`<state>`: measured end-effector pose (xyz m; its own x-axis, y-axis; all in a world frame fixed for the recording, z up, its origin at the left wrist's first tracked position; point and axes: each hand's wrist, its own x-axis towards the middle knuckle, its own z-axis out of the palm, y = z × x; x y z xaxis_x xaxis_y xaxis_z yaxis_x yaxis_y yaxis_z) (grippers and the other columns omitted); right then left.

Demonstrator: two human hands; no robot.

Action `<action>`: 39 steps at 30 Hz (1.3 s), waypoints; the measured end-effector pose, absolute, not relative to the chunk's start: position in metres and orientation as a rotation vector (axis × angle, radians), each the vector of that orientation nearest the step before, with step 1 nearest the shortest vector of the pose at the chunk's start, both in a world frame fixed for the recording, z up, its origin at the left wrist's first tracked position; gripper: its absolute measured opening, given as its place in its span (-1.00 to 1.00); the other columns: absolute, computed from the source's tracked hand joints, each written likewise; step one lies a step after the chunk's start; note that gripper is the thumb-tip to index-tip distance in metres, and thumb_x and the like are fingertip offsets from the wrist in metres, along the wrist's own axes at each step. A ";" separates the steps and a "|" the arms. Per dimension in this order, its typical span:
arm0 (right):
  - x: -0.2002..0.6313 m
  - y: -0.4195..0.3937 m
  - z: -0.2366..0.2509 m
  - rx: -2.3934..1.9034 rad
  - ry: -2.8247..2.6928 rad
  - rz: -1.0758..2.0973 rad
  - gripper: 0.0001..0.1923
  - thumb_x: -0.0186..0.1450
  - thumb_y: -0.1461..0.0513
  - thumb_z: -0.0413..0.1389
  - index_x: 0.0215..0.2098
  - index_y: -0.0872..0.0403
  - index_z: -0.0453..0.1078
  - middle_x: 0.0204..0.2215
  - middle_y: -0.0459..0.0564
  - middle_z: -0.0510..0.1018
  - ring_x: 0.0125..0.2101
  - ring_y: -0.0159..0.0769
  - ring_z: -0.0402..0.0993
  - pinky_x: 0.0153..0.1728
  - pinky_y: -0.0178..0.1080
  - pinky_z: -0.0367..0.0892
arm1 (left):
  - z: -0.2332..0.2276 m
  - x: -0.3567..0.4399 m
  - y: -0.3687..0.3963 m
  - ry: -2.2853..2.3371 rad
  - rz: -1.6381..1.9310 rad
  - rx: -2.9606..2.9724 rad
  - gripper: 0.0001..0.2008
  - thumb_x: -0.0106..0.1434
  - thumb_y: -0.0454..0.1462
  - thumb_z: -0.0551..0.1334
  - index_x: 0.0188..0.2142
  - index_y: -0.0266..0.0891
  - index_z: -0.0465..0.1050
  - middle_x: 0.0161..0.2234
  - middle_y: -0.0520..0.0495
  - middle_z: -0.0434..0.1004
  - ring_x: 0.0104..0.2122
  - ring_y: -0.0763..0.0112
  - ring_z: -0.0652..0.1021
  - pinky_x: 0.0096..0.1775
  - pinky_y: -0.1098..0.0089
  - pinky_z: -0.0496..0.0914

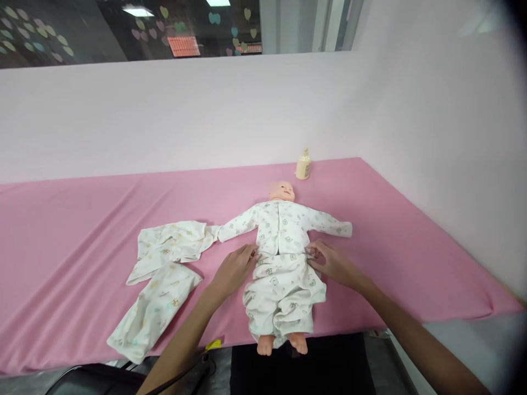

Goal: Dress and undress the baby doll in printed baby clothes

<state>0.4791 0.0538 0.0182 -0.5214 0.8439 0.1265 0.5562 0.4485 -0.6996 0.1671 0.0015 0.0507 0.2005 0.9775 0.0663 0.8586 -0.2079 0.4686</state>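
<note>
A baby doll (282, 191) lies on its back on the pink-covered table, head away from me and bare feet at the near edge. It wears a white printed long-sleeved top (288, 225) and matching trousers (284, 280), bunched around the legs. My left hand (239, 266) is at the left side of the waist, fingers closed in a pinch at the trousers' upper edge. On the opposite side, my right hand (329, 263) pinches the waist edge in the same way. The fingertips partly hide the cloth where top and trousers meet.
Another white printed top (173, 244) and trousers (154, 310) lie crumpled on the pink cloth (82, 247) to the left. A cream pump bottle (303, 165) stands behind the doll's head. White walls bound the table behind and at right.
</note>
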 end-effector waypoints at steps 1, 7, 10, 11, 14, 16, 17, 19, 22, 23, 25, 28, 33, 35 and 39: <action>0.478 0.054 0.018 -1.172 -2.259 0.769 -0.78 0.33 0.13 0.06 -0.08 0.00 0.32 -0.19 0.00 0.48 -0.26 -0.22 0.43 -0.21 -0.14 0.36 | 0.047 0.167 0.002 1.747 0.486 2.207 -0.70 0.44 -0.19 -0.06 -0.05 -0.20 0.38 -0.15 -0.11 0.54 -0.19 0.23 0.54 -0.24 0.30 0.36; 0.469 0.065 0.015 -1.155 -2.139 0.665 -0.85 0.35 0.13 0.01 -0.20 0.01 0.34 -0.27 0.00 0.47 -0.28 -0.23 0.42 -0.21 -0.15 0.35 | 0.049 0.168 0.031 1.969 0.658 2.097 -0.83 0.40 -0.26 -0.03 -0.20 -0.16 0.32 -0.33 -0.03 0.52 -0.38 0.31 0.50 -0.38 0.36 0.25; 0.464 0.073 0.012 -1.269 -1.931 0.799 -0.74 0.36 0.02 0.01 -0.26 0.02 0.33 -0.30 -0.02 0.48 -0.29 -0.24 0.40 -0.27 -0.18 0.33 | 0.055 0.169 0.068 1.967 0.880 2.021 -0.85 0.41 -0.21 -0.03 -0.20 -0.14 0.28 -0.33 0.01 0.48 -0.38 0.34 0.47 -0.36 0.36 0.26; 0.463 0.076 0.011 -1.324 -1.884 0.860 -0.70 0.35 -0.03 0.01 -0.29 0.03 0.32 -0.33 -0.03 0.46 -0.33 -0.25 0.38 -0.31 -0.20 0.31 | 0.055 0.170 0.081 1.942 0.905 2.056 -0.85 0.41 -0.22 -0.02 -0.20 -0.14 0.27 -0.32 0.00 0.47 -0.37 0.33 0.47 -0.34 0.35 0.27; 0.462 0.077 0.007 -1.399 -1.897 1.061 -0.59 0.33 -0.10 0.01 -0.44 0.04 0.21 -0.46 -0.11 0.35 -0.44 -0.33 0.26 -0.44 -0.26 0.20 | 0.047 0.174 0.113 1.829 0.911 2.211 -0.86 0.41 -0.25 -0.02 -0.17 -0.17 0.27 -0.24 -0.06 0.46 -0.27 0.30 0.47 -0.25 0.31 0.31; 0.464 0.075 0.005 -1.364 -1.947 1.159 -0.56 0.35 -0.09 -0.02 -0.49 0.03 0.11 -0.51 -0.16 0.24 -0.49 -0.38 0.16 -0.47 -0.28 0.13 | 0.037 0.175 0.124 1.784 0.943 2.272 -0.84 0.42 -0.26 -0.04 -0.13 -0.18 0.28 -0.17 -0.09 0.44 -0.20 0.28 0.46 -0.19 0.29 0.33; 0.466 0.073 0.005 -1.335 -1.966 1.187 -0.56 0.36 -0.08 -0.03 -0.49 0.03 0.08 -0.52 -0.17 0.20 -0.49 -0.39 0.12 -0.48 -0.29 0.10 | 0.031 0.174 0.126 1.781 0.968 2.292 -0.82 0.42 -0.26 -0.05 -0.10 -0.18 0.28 -0.15 -0.10 0.44 -0.17 0.27 0.46 -0.17 0.28 0.34; 0.471 0.072 0.006 -1.285 -1.991 1.196 -0.58 0.37 -0.06 -0.05 -0.49 0.03 0.07 -0.53 -0.18 0.17 -0.49 -0.39 0.09 -0.48 -0.29 0.08 | 0.020 0.170 0.126 1.803 1.013 2.343 -0.79 0.43 -0.28 -0.06 -0.06 -0.20 0.29 -0.13 -0.13 0.43 -0.13 0.24 0.45 -0.12 0.25 0.35; 0.479 0.084 0.013 -1.276 -1.982 1.077 -0.61 0.37 -0.03 -0.05 -0.49 0.02 0.11 -0.53 -0.17 0.20 -0.50 -0.37 0.11 -0.47 -0.27 0.10 | 0.012 0.163 0.119 1.858 1.043 2.436 -0.78 0.41 -0.33 -0.05 -0.07 -0.23 0.32 -0.08 -0.19 0.43 -0.05 0.19 0.43 -0.02 0.18 0.34; 0.481 0.092 0.015 -1.297 -1.947 1.007 -0.62 0.37 -0.03 -0.05 -0.49 0.02 0.12 -0.54 -0.17 0.22 -0.50 -0.35 0.13 -0.46 -0.26 0.11 | 0.012 0.161 0.118 1.869 1.041 2.456 -0.77 0.40 -0.34 -0.04 -0.07 -0.23 0.33 -0.03 -0.21 0.42 -0.01 0.17 0.42 0.03 0.15 0.32; 0.480 0.113 0.020 -1.370 -1.830 0.848 -0.63 0.36 -0.02 -0.07 -0.50 0.01 0.14 -0.55 -0.14 0.27 -0.50 -0.32 0.20 -0.44 -0.23 0.15 | 0.013 0.159 0.116 1.850 1.025 2.479 -0.74 0.41 -0.32 -0.04 0.00 -0.22 0.33 0.11 -0.23 0.36 0.12 0.17 0.36 0.13 0.12 0.26; 0.470 0.143 0.021 -1.472 -1.721 0.629 -0.67 0.35 0.01 -0.09 -0.49 -0.01 0.18 -0.53 -0.08 0.37 -0.47 -0.24 0.29 -0.41 -0.19 0.20 | 0.017 0.157 0.119 1.789 0.967 2.431 -0.62 0.44 -0.23 -0.04 0.20 -0.22 0.20 0.27 -0.23 0.22 0.27 0.18 0.23 0.24 0.11 0.16; 0.451 0.157 0.008 -1.487 -1.763 0.347 -0.71 0.35 0.01 -0.10 -0.32 0.02 0.27 -0.30 0.06 0.48 -0.22 -0.09 0.39 -0.16 -0.04 0.31 | 0.021 0.149 0.133 1.808 0.803 2.184 -0.34 0.40 -0.04 0.01 0.39 -0.22 -0.07 0.32 -0.26 0.14 0.30 0.08 0.19 0.24 0.06 0.16; 0.453 0.152 0.008 -1.402 -1.788 0.332 -0.62 0.35 -0.04 -0.06 -0.08 0.05 0.30 -0.08 0.14 0.47 0.01 -0.02 0.35 0.04 0.07 0.24 | 0.024 0.146 0.138 1.782 0.766 2.166 -0.29 0.38 0.00 0.03 0.40 -0.24 -0.10 0.32 -0.26 0.15 0.29 0.08 0.21 0.26 0.06 0.13; 0.459 0.139 0.019 -1.196 -2.066 0.496 -0.28 0.30 -0.09 0.08 0.32 -0.08 0.00 0.31 0.10 0.15 0.30 -0.01 0.07 0.20 0.06 0.15 | 0.033 0.150 0.144 1.665 0.702 2.234 -0.26 0.33 0.05 0.10 0.39 -0.18 -0.03 0.34 -0.19 0.13 0.31 0.11 0.17 0.30 0.09 0.04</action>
<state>0.4593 0.1387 0.0191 -0.3382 0.8642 0.3726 0.6011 0.5030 -0.6211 0.1498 0.1442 0.0330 0.2233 0.9497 0.2195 0.8204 -0.3047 0.4838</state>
